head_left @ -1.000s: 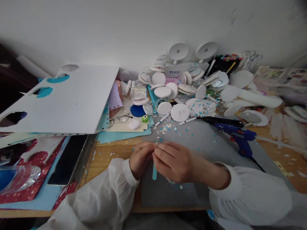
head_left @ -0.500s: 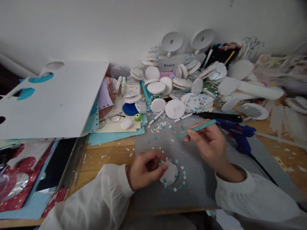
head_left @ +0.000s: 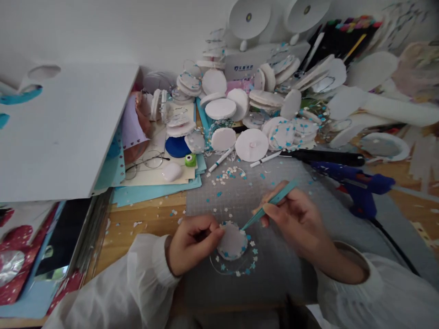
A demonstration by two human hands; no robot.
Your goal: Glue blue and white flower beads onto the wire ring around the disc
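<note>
My left hand [head_left: 194, 242] pinches the left edge of a small white foam disc [head_left: 233, 241] and tilts it up off the grey mat [head_left: 291, 265]. Tiny blue and white flower cut-outs ring the disc and lie in a circle beneath it. My right hand [head_left: 297, 219] holds teal tweezers [head_left: 270, 204] like a pen. Their tip touches the disc's upper right rim.
A heap of white foam discs [head_left: 252, 144] and two white pens [head_left: 220, 159] fill the back of the desk. A blue glue gun [head_left: 356, 185] lies at the right. Glasses [head_left: 147, 162], a green punch [head_left: 190, 159] and paper sheets sit left, under a large white board [head_left: 65, 132].
My right hand swung the tweezers down from above the mat to the disc's rim. My left hand lifted the disc's edge. The view moved closer and lower.
</note>
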